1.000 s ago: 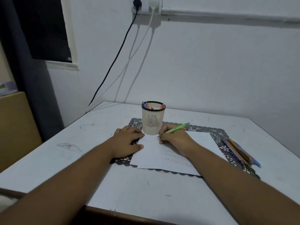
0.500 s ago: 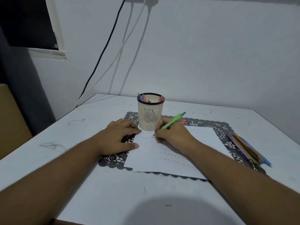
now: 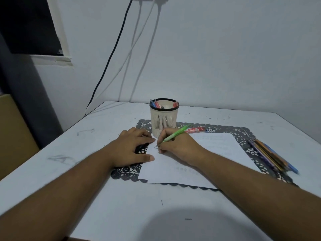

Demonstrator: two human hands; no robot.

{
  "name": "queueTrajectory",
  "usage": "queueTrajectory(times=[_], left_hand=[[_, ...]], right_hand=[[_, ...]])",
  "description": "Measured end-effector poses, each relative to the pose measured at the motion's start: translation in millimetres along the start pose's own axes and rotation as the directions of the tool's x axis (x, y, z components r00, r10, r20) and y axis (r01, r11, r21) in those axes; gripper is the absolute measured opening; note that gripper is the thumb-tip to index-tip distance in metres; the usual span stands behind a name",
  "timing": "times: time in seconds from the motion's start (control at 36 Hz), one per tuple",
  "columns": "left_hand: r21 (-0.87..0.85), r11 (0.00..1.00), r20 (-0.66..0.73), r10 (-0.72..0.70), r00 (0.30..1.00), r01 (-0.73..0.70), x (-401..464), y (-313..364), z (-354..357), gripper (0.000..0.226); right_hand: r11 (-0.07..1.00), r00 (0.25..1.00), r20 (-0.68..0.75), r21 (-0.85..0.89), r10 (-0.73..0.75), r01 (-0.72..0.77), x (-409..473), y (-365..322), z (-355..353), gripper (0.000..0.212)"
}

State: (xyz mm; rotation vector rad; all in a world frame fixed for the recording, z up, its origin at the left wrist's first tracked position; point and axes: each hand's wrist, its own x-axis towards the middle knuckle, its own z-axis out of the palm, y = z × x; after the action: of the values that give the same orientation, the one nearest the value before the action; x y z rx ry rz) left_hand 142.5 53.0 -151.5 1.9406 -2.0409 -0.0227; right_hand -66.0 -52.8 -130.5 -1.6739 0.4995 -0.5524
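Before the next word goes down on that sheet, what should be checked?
1. Grip: the right hand holds the green pencil: ok.
2. Contact: its tip touches the paper: cannot tell.
3. Steadying: the left hand rests on the paper's left edge: ok.
4. Room: the pen cup stands apart from the right hand: cannot tell, very close.
5. Clutter: the coloured pencils lie off the paper, on the mat: ok.

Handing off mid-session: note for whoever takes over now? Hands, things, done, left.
Right hand grips the green pencil, tip at the paper, top left corner.
Left hand lies flat on the mat, thumb pinning the paper's left edge.
Pen cup stands just behind both hands; coloured pencils lie on the mat's right end.
Done: one faint row of marks low on the paper.
Left: likely more writing.
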Motion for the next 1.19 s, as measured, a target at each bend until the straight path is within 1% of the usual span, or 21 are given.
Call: queueTrajectory(times=[0.08, 0.22, 0.31, 0.44, 0.61, 0.81, 1.0, 1.19], left_hand=[[0.016, 1.0, 0.009, -0.007, 1.0, 0.007, 0.3, -0.2, 0.1, 0.086], [0.01, 1.0, 0.007, 0.001, 1.0, -0.001, 0.0, 0.7, 0.1, 0.082], [0.009, 1.0, 0.002, 0.006, 1.0, -0.006, -0.3, 2.1, -0.3, 0.081], [0.0, 1.0, 0.003, 0.003, 1.0, -0.003, -1.5, 4.1, -0.9, 0.08], [-0.001, 1.0, 0.001, -0.005, 1.0, 0.005, -1.1, 4.0, 0.0, 0.08], [0.007, 1.0, 0.0, -0.007, 1.0, 0.007, -1.6, 5.3, 0.2, 0.083], [0.002, 1.0, -0.002, -0.007, 1.0, 0.007, -1.9, 5.5, 0.6, 0.081], [0.012, 1.0, 0.003, -0.004, 1.0, 0.004, -1.0, 5.5, 0.7, 0.081]], right_hand=[[0.999, 1.0, 0.006, 0.033, 0.02, -0.02, 2.2, -2.1, -0.4, 0.014], [0.999, 0.999, -0.03, -0.02, -0.044, 0.043, 4.3, -5.3, 9.2, 0.01], [0.998, 0.998, -0.039, -0.034, -0.046, 0.045, 5.1, -2.2, 12.5, 0.01], [0.998, 0.999, -0.031, -0.048, -0.033, 0.031, 6.6, 2.1, 10.6, 0.016], [0.991, 1.0, -0.002, -0.133, -0.029, 0.029, 4.9, 0.3, 11.7, 0.019], [0.984, 0.998, -0.032, -0.173, -0.048, 0.042, 4.2, -1.8, 10.8, 0.009], [0.993, 1.0, 0.001, -0.114, -0.017, 0.017, 4.5, -0.7, 11.9, 0.024], [0.981, 0.998, -0.02, -0.189, -0.055, 0.05, 2.7, -3.2, 12.9, 0.02]])
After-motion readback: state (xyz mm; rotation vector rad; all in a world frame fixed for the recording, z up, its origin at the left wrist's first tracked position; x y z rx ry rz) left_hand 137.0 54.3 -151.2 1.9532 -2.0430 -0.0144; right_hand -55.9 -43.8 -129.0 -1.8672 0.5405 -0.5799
